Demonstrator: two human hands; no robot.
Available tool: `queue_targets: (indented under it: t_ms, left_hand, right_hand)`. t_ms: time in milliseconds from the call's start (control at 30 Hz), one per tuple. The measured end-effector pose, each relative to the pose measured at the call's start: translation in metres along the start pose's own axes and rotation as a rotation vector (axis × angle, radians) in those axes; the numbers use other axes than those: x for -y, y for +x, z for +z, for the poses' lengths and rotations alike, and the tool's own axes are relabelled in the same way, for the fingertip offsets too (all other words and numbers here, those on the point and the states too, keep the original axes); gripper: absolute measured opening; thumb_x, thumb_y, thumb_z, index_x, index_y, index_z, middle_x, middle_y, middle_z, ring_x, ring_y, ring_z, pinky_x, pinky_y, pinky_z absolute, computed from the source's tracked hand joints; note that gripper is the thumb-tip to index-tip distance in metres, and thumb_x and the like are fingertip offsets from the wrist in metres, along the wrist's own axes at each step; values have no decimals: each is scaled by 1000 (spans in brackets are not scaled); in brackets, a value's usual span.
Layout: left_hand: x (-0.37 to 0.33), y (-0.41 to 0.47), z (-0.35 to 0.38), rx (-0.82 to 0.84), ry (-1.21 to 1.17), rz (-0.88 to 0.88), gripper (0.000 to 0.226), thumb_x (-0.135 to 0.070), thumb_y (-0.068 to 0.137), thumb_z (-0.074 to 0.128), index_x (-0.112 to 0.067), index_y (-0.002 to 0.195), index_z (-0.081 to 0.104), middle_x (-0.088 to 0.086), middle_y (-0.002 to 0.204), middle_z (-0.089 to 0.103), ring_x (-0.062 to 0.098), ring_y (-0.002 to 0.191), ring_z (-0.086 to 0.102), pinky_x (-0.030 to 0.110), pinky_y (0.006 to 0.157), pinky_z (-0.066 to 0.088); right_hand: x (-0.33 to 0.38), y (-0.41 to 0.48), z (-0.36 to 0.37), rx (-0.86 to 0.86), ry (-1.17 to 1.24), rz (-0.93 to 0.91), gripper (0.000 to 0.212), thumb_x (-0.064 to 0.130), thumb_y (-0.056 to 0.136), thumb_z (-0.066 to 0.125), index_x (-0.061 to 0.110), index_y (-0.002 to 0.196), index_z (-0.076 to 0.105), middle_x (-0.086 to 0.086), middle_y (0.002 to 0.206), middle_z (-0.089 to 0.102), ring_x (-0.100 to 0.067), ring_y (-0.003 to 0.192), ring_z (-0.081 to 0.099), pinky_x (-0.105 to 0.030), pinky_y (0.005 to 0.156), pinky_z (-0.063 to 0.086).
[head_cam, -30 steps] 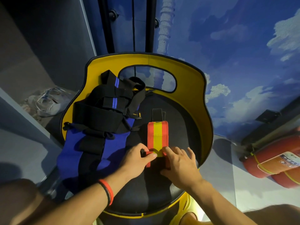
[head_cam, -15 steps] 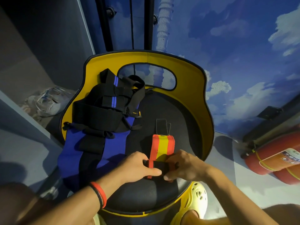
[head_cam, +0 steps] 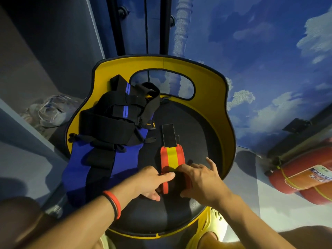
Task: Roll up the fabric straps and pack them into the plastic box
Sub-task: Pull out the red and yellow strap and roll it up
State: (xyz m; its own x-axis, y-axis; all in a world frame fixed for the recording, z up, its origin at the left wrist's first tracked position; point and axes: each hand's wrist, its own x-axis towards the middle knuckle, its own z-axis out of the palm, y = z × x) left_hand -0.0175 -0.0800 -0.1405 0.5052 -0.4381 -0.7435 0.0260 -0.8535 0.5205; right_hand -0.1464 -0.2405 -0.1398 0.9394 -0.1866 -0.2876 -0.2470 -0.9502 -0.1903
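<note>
- Since half a second ago the right grip (head_cam: 199, 180) has uncurled. Its fingers, then bent over the roll, now lie splayed and straight.
- That grip presses flat on the rolled near end of the strap (head_cam: 172, 159). Its fingertips reach onto the seat (head_cam: 197, 133) to the right of the strap, and its thumb sits at the roll's near side.
- The left grip (head_cam: 149, 182) pinches the roll's left end. Its thumb lies across the top, pointing right and almost meeting the right forefinger, and its other fingers are tucked at the near side.
- A red and yellow edge of the roll shows between the two grips.
- The strap is red with a yellow middle band. Its unrolled part lies flat on the seat and runs away from the grips to a black tab (head_cam: 168, 135) at the far end.
- A red and black wristband (head_cam: 113, 203) circles the left wrist.
- Just left of the strap, a pile of black and blue straps (head_cam: 107, 132) lies on the seat, with one wide blue piece draped over the near left edge.
- The chair has a yellow back (head_cam: 212, 87) with a cut-out on the far side.
- A yellow shoe (head_cam: 213, 220) shows below the seat's near right edge.
- Red extinguishers (head_cam: 305, 178) lie on the floor at the right.
</note>
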Motion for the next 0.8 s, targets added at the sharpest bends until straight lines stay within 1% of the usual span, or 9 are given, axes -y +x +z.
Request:
queue_targets:
  t_ms: [100,200,300,367,433,567,633,733,800]
  left_hand:
    - [0,-1,3,-127,70,109,51,-65,90,63,-19,111,60,1,88,68,16,81,77,25,71,61]
    - [1,-3,2,-338,186,354,38,-58,85,73,-30,102,55,-13,109,57,9,102,62,25,80,53]
    - [4,-7,2,-226,245,488,45,-48,79,83,-36,109,52,-20,116,48,3,108,52,20,76,44]
    - [9,-5,4,-218,297,502,51,-41,79,85,-37,116,50,-19,122,48,5,109,52,18,74,41]
    - [11,-2,3,-245,283,507,49,-37,82,84,-37,120,52,-16,124,51,7,112,52,22,82,47]
    - [12,2,-7,-206,181,460,51,-38,82,84,-37,127,59,-14,130,56,10,117,54,37,98,52]
    - [12,4,-10,-191,140,442,52,-37,83,83,-36,131,61,-12,131,59,9,116,54,34,99,50]
    - [11,8,-11,-174,72,425,52,-37,87,80,-31,135,61,-11,128,59,8,117,55,29,98,48]
    - [10,9,-11,-166,22,402,51,-37,90,77,-31,137,60,-12,125,54,7,119,52,28,99,47]
  right_hand:
    - [-5,7,-2,17,46,18,69,59,86,68,47,146,37,12,136,58,-19,141,43,-59,120,-5]
    - [-9,12,-3,26,63,20,68,62,87,66,49,147,38,14,135,60,-17,140,44,-59,120,-3]
    - [-13,15,-1,46,127,27,64,62,88,64,51,146,39,18,133,61,-15,137,46,-59,121,0]
    - [-15,16,-1,67,159,35,63,64,90,60,50,147,39,16,134,60,-15,136,46,-57,121,4]
    - [-15,16,1,65,183,31,64,66,91,56,46,148,38,11,134,56,-17,132,48,-53,121,18]
    - [-7,11,10,-10,288,-20,64,55,97,56,34,153,33,7,128,41,-18,117,53,-41,99,49]
    - [-5,7,13,-83,277,-55,59,51,98,56,36,148,29,7,124,46,-20,111,57,-41,95,51]
    - [-6,6,11,-101,220,-64,64,42,94,65,40,145,28,7,126,53,-18,119,52,-40,110,39]
    - [-6,7,10,-88,228,-44,70,35,90,71,41,146,29,7,130,54,-19,124,51,-41,114,37]
